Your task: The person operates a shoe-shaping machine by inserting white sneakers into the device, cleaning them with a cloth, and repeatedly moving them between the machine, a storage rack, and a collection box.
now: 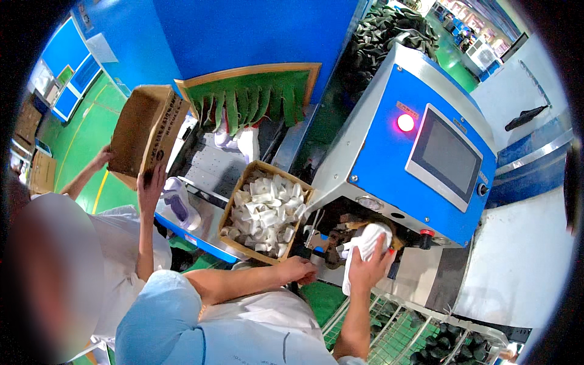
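Though apart from shoe (368,239), lettered carton (164,135).

A white shoe (367,241) slants in the right fingers (378,250)

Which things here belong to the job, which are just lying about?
Job, likely:
- white shoe, in right hand
- blue machine beside it
- perhaps box of white pieces

Lying about, apparently:
- dark pieces, lower right
- purple-and-white shoe

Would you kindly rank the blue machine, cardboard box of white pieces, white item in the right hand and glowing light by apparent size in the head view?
1. Blue machine
2. Cardboard box of white pieces
3. White item in the right hand
4. Glowing light
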Available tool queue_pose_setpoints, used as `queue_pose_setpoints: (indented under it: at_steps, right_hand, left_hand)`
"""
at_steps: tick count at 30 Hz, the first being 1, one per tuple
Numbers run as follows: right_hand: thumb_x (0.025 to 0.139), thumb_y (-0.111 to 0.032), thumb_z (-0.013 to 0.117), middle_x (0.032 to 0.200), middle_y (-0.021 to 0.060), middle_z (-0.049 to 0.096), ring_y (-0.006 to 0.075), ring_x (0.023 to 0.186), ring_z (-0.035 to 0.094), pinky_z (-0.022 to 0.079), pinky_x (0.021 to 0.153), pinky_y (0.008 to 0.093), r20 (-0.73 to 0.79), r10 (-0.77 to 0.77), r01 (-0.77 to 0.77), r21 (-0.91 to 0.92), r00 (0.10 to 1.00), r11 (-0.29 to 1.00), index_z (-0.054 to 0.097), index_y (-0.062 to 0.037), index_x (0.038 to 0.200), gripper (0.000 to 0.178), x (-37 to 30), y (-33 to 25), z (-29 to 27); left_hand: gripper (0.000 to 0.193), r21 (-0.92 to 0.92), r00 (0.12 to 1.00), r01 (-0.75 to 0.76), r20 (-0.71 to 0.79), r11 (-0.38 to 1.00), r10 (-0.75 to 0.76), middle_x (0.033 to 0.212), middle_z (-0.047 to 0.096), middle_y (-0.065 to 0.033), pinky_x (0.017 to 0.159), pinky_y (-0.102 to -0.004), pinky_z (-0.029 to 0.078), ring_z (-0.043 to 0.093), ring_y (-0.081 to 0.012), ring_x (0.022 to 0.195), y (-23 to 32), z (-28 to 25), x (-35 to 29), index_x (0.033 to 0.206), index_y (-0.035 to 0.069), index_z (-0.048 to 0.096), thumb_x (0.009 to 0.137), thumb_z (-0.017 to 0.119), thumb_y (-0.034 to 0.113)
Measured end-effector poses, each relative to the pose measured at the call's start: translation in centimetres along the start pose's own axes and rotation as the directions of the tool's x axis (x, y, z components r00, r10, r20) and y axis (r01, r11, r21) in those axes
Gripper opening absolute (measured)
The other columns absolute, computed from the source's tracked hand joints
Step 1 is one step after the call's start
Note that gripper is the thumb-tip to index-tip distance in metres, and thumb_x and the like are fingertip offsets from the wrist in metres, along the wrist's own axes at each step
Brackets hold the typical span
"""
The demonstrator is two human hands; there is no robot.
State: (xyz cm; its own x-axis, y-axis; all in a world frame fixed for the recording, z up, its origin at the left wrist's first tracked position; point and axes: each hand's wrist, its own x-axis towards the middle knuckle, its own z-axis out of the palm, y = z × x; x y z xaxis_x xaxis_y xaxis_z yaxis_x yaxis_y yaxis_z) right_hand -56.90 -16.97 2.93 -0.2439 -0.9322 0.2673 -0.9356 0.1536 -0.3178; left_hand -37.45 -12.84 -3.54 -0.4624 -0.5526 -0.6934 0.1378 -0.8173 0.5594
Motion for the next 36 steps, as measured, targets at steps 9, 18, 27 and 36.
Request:
queue_pose_setpoints:
  at_steps: [9,18,27,36]
  right_hand:
    - [0.066,-0.023,0.081,0.116,0.0215,0.052,0.042,0.097,0.057,0.048,0.084,0.0458,0.337,-0.237,0.252,0.0,0.911,0.968,0.041,-0.0084,0.142,0.087,-14.9,-0.2,-8.8]
    - [0.084,-0.013,0.07,0.112,0.0121,0.063,0.021,0.102,0.062,0.052,0.085,0.0355,0.736,0.309,-0.696,0.674,0.602,-0.249,0.037,-0.0028,0.141,0.067,-8.8,0.8,0.7]
    - [0.077,-0.021,0.078,0.129,0.0201,0.057,0.0247,0.115,0.058,0.045,0.097,0.0337,0.272,0.587,-0.63,0.52,0.763,0.577,0.042,-0.0047,0.141,0.075,-22.1,13.8,-5.5]
    - [0.089,-0.032,0.059,0.127,0.0284,0.054,0.0411,0.112,0.057,0.047,0.092,0.046,-0.077,0.971,-0.974,-0.022,0.227,0.226,0.031,0.0038,0.143,0.07,-20.7,45.7,3.1]
  left_hand:
    - [0.065,-0.098,0.591,0.593,0.726,0.799,-0.35,0.089,0.067,-0.0106,0.071,-0.0349,0.055,0.066,-0.0181,0.08,1.4,0.9,-3.2,0.112,0.007,0.062,0.092,0.041,0.066]
    - [0.043,0.192,0.909,0.274,0.268,0.943,-0.318,0.111,0.064,-0.0097,0.092,-0.0388,0.047,0.061,-0.0222,0.102,-3.6,0.0,-1.6,0.116,0.003,0.061,0.084,0.068,0.031]
    - [0.029,0.318,0.993,-0.036,-0.093,0.948,0.069,0.089,0.059,-0.002,0.075,-0.028,0.045,0.056,-0.0139,0.082,-1.3,-5.4,-4.2,0.104,0.005,0.059,0.082,0.068,0.022]
    - [0.026,0.585,0.959,0.074,-0.264,0.808,0.103,0.098,0.062,-0.01,0.08,-0.0386,0.048,0.06,-0.0241,0.089,-8.1,-1.0,-7.2,0.104,0.003,0.057,0.079,0.061,0.011]
